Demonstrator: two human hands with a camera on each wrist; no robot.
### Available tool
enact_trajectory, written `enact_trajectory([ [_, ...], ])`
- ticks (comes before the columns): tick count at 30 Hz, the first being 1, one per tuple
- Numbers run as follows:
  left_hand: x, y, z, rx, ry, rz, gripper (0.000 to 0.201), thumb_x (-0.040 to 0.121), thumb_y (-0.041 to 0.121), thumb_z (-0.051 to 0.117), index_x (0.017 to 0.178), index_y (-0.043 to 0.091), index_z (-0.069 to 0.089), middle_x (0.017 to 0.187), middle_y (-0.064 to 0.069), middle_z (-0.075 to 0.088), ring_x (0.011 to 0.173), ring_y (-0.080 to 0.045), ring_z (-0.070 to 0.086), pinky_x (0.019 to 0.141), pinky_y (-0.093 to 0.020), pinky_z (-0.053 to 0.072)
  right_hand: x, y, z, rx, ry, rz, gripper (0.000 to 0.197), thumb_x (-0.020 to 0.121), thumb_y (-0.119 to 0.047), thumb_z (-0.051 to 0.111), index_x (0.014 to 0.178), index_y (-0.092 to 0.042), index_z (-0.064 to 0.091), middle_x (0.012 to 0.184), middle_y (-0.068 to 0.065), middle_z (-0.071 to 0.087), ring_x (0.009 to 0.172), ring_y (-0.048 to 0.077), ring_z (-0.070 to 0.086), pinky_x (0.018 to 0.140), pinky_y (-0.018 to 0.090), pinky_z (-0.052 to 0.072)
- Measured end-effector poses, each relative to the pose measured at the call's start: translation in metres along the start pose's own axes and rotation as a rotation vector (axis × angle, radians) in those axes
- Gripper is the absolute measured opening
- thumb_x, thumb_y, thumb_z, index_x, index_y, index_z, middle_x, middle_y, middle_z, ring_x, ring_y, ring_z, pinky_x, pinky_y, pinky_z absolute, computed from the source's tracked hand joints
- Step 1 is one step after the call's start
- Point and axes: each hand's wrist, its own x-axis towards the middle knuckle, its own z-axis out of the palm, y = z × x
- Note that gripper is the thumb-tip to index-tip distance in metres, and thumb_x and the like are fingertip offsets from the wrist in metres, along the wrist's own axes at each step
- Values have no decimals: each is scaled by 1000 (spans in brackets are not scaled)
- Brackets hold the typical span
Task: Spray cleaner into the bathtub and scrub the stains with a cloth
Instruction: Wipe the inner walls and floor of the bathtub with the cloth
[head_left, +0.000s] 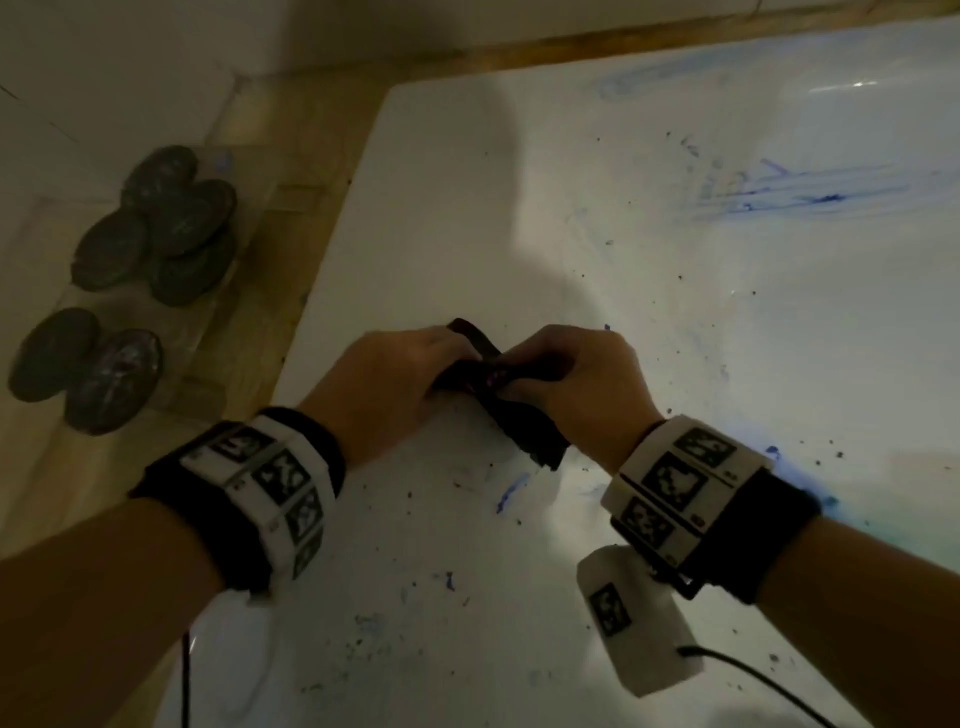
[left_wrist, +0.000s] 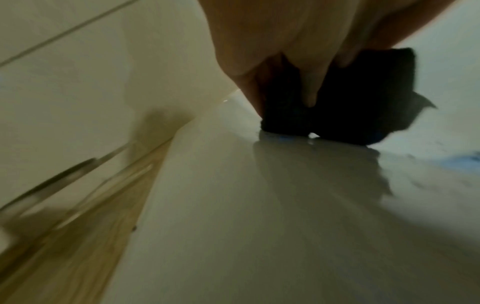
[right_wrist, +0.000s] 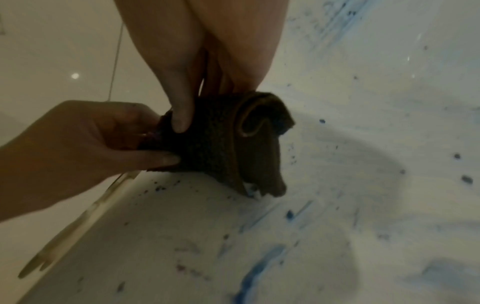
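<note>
Dark round stones (head_left: 156, 223) sit beside the white bathtub (head_left: 649, 270). Blue stains (head_left: 810, 200) mark it. The left hand (head_left: 384, 379) and right hand (head_left: 582, 379) pinch a dark cloth (head_left: 524, 421).

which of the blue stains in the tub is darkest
The dark blue streaked smear on the white bathtub far wall, up right of both hands. Its core is deep navy, while the faint patch above it and the small dash near the dark cloth are paler.

Head view down over bathtub (head_left: 675, 312); wrist views close, sharing cloth (right_wrist: 221, 139)
</note>
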Motion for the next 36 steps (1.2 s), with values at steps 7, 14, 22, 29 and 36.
enact_trajectory([
  [7, 44, -9, -51, 301, 34, 74, 22, 71, 9, 69, 89, -2, 62, 101, -19, 62, 77, -35, 61, 67, -36, 50, -23, 30, -28, -502, -361, 146, 90, 80, -35, 69, 147, -37, 9, 157, -4, 2, 143, 21, 9, 115, 40, 14],
  [14, 20, -21, -23, 387, -353, 108, 48, 77, 1, 38, 121, -5, 57, 118, -30, 59, 97, -49, 62, 75, -60, 50, -86, 70, 42, -413, -603, 281, 130, 63, -51, 77, 123, -53, -38, 141, -11, -43, 140, 25, -23, 112, 59, 16],
  [22, -46, -2, 5, 538, -387, 112, 52, 77, 3, 30, 114, -1, 65, 118, -28, 60, 103, -44, 61, 81, -58, 48, -97, 85, 59, -397, -493, 305, 128, 65, -51, 76, 116, -55, -41, 136, -17, -44, 142, 24, -15, 112, 56, 21],
  [29, -40, 25, -17, 418, -491, 56, 52, 91, -1, 33, 141, 12, 38, 148, -14, 33, 133, -25, 41, 105, -32, 36, -93, 87, 43, -406, -550, 252, 112, 79, -39, 70, 137, -45, -25, 151, -9, -28, 144, 20, 1, 113, 36, 24],
  [36, 4, 26, -20, 471, -472, -127, 56, 93, -4, 39, 146, 8, 26, 154, -15, 18, 140, -35, 21, 112, -43, 23, -109, 94, 19, -474, -649, 257, 94, 86, -36, 62, 144, -41, -11, 155, -12, -11, 144, 15, 10, 114, 35, 22],
])
